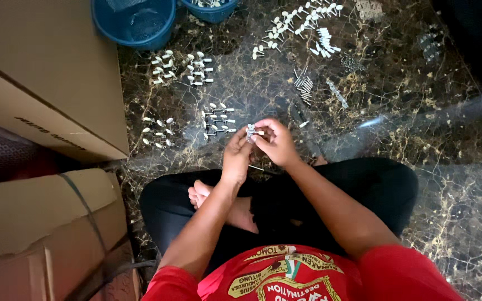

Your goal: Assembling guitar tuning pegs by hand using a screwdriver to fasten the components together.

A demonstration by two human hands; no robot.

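I sit cross-legged on a dark marble floor (397, 128). Both hands meet above my knees around one small silver metal part with a white knob (251, 132). My left hand (237, 154) pinches it from the left and below. My right hand (277, 142) grips it from the right, fingers curled around its end. Just beyond my hands lies a small group of similar white-knobbed metal parts (217, 118) in rows on the floor.
More groups of the same parts lie at left (158, 131), upper left (182, 68) and top centre (297, 25), beside short metal pins (303, 86). Two blue plastic baskets (135, 22) stand at the top. Large cardboard boxes (40, 78) fill the left side.
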